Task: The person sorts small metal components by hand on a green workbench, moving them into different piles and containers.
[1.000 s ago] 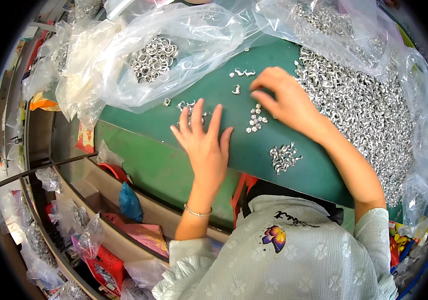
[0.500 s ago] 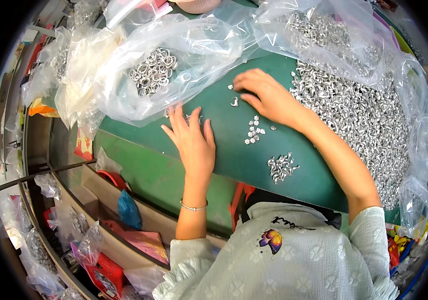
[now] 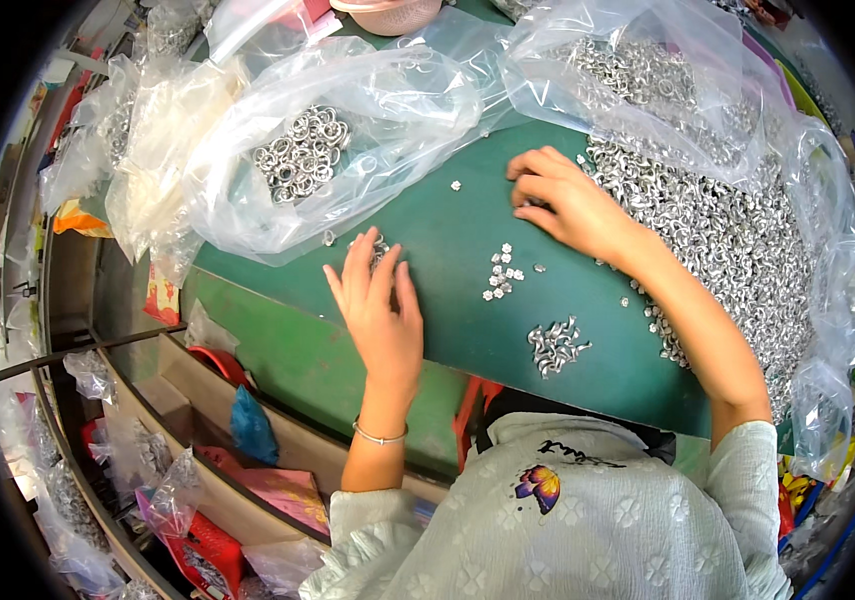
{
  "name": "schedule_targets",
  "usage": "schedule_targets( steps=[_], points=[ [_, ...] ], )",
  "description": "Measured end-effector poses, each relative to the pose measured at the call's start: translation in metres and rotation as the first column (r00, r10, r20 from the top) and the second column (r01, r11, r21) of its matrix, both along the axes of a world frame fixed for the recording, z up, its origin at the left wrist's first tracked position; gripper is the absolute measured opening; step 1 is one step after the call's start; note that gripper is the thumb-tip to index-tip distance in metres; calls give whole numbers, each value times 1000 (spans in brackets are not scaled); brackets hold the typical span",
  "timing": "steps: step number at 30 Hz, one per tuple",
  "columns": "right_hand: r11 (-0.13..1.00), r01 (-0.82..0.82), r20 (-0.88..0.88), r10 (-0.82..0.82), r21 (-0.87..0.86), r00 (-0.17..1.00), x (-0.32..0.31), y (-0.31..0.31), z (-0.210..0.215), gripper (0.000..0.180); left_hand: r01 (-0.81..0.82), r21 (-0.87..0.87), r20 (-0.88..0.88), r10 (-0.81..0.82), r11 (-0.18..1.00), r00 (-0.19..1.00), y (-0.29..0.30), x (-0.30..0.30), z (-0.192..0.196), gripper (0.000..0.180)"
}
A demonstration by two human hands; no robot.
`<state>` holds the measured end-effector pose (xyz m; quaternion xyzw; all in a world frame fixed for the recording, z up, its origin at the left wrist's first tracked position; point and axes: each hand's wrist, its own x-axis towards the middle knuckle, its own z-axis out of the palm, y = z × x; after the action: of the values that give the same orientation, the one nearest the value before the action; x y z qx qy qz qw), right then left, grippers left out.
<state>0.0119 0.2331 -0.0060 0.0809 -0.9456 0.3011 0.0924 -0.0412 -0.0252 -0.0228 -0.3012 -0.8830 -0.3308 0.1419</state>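
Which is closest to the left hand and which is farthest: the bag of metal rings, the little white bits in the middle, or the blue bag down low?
From the left hand, in the head view:
1. Little white bits, just to its right on the green table.
2. Bag of metal rings, up and to its left.
3. Blue bag, down low beside the forearm, below the table edge.

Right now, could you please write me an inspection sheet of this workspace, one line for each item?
Surface: green table top, partly covered.
Job's things: small metal parts in loose groups; second cluster nearer the person.
Clutter: clear bag of metal rings; big heap of silver parts on plastic sheet.
Grippers: left hand flat on the table, fingers spread; right hand beside the heap, fingers curled.
Cables: nothing seen.
Surroundings: shelves below with bags.
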Motion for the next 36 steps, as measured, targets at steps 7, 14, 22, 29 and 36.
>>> schedule_targets(
  steps=[7,14,22,29,36],
  points=[
    [978,200,-22,-199,62,980,-12,10,2,21,102,184,26,-109,978,994,21,17,9,31],
    [977,193,171,-206,87,964,44,-2,37,23,468,131,199,-486,874,851,33,33,14,41],
    [990,127,260,-108,-59,959,56,-31,30,27,516,206,355,-555,831,752,41,35,11,49],
    [990,142,-41,-141,-1,989,1,-21,14,29,565,28,181,-560,825,808,66,40,9,37],
    [965,-128,6,130,231,991,-9,-31,0,28,479,137,195,-498,867,845,44,36,1,17]
  ],
)
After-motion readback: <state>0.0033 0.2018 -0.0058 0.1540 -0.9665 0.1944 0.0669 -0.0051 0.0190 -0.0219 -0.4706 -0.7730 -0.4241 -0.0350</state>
